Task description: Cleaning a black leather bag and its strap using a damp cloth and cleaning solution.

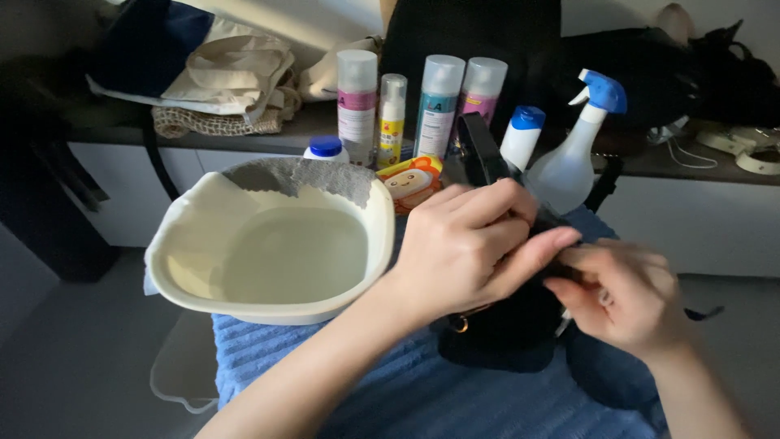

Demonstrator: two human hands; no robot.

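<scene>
Basin [382,213]: cream, holds water and a grey cloth [313,175], left on the blue towel [422,390].
Left hand [463,244]: fingers curled, gripping the black handbag [504,325].
Black handbag: centre, on the towel, strap [481,150] raised.
Right hand [630,293]: fingers pinching the bag's top edge.
Shelf [309,130]: spray cans [439,106], trigger spray bottle [573,158] behind.

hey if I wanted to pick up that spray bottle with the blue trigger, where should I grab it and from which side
Probably by the narrow neck just under the blue trigger head of the spray bottle, coming from the right. It stands upright, its body widens downward, and the neck is slim enough to wrap. The white bottle with a blue cap and the black bag crowd its left.
</scene>
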